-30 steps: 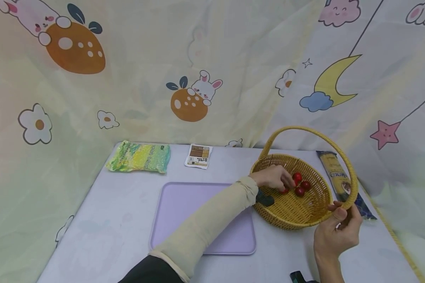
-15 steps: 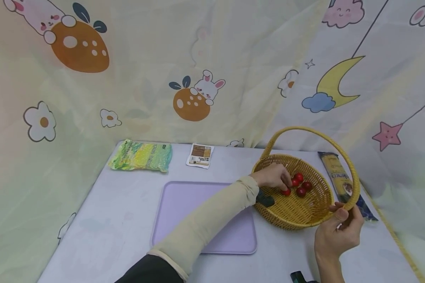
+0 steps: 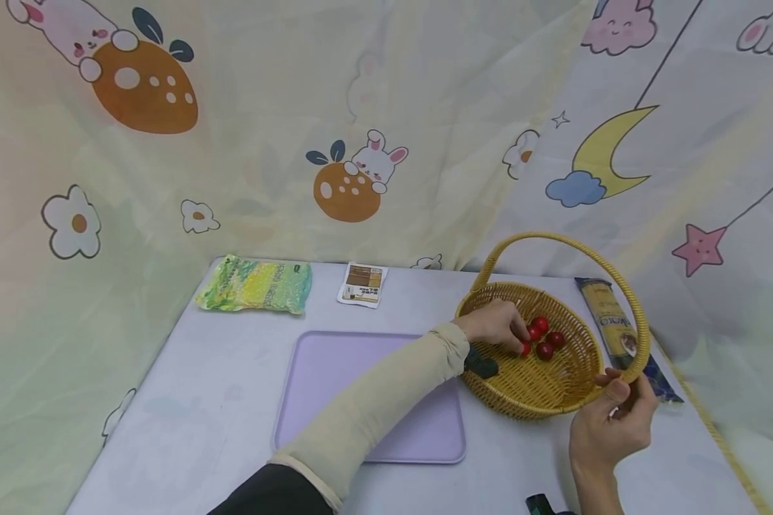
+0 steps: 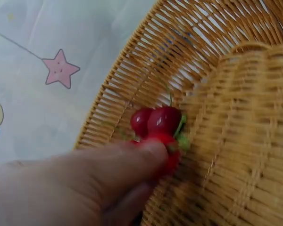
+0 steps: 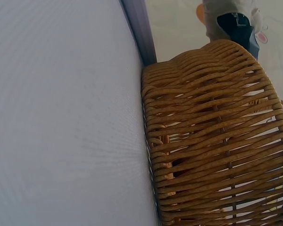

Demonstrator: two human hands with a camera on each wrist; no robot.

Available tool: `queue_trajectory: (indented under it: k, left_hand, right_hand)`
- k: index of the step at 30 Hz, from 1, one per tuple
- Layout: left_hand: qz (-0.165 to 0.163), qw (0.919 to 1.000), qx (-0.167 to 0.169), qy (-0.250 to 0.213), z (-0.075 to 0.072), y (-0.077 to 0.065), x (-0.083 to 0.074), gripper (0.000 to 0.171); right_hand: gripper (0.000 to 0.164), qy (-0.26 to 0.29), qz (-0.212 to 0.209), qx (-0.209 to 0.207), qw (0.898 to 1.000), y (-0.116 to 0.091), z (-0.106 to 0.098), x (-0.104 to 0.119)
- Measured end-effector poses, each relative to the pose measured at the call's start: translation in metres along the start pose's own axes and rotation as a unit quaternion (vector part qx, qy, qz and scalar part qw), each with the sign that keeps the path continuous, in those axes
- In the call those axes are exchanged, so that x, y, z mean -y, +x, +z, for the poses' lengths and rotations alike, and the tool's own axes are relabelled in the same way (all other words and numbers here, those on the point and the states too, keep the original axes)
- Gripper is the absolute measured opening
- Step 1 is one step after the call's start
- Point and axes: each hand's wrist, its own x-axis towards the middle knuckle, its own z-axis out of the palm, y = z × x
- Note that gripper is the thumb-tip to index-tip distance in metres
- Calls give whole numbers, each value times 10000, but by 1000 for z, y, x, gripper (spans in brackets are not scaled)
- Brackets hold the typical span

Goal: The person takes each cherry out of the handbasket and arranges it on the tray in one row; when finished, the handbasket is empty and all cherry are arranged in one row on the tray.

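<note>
My left hand [image 3: 494, 325] reaches into a yellow wicker basket [image 3: 554, 390] and pinches a small bright red fruit [image 4: 169, 155] with a green leafy top. Two dark red cherries [image 4: 164, 121] with green stems lie right beyond its fingertips in the left wrist view. Several red fruits [image 3: 540, 325] sit together by the basket's inner wall in the head view. My right hand [image 3: 612, 425] grips the lower right end of the basket's arched handle [image 3: 640, 336], thumb toward me. The right wrist view shows the basket's woven outer side [image 5: 217, 136], without the hand.
A lilac tray [image 3: 335, 379] lies left of the basket, partly under my left sleeve [image 3: 380, 400]. Behind it are a green-yellow packet [image 3: 254, 286] and a small white-brown sachet [image 3: 362, 285]. A yellow-blue packet [image 3: 608, 315] lies right of the basket. Patterned fabric [image 3: 451, 143] hangs behind the table.
My left fingers have closed in on a bright red fruit and shifted it slightly right, toward the others. My right hand keeps its hold on the handle; the basket stays in place.
</note>
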Motion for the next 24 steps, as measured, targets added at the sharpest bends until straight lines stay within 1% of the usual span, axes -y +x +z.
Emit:
queue_trajectory:
  k: [3,7,10,13,15,19,20,21,24]
  left_hand:
    - [134,9998,-138,-105,-8,-6,-2,23]
    - [173,9989,-340,-278,-24,-20,-9,24]
    - [130,9978,-514,-392,-37,-35,-12,25]
    - [158,9964,-689,-473,-49,-55,-9,25]
    - [309,9949,-825,-490,-56,-71,-4,25]
    - [455,9886,-1129,-884,-68,-110,12,23]
    - [440,9865,-1203,-1021,-71,-121,17,23]
    - [345,9840,-1287,-1180,-73,-132,21,23]
    - [14,9780,-1600,-1341,-79,-167,35,24]
  right_hand:
    - [36,100,24,-52,9999,-1,2,5]
    - [37,182,71,-143,9997,-1,3,14]
    - [37,121,87,-144,9998,-1,2,18]
    - [37,109,89,-156,9998,-1,2,20]
    - [35,71,109,-161,9998,-1,2,19]
    - [35,71,215,-165,9996,0,3,17]
    - [35,74,253,-166,9995,0,2,17]
    - [35,79,278,-165,9994,-1,2,17]
    - [35,115,313,-158,9993,-1,1,19]
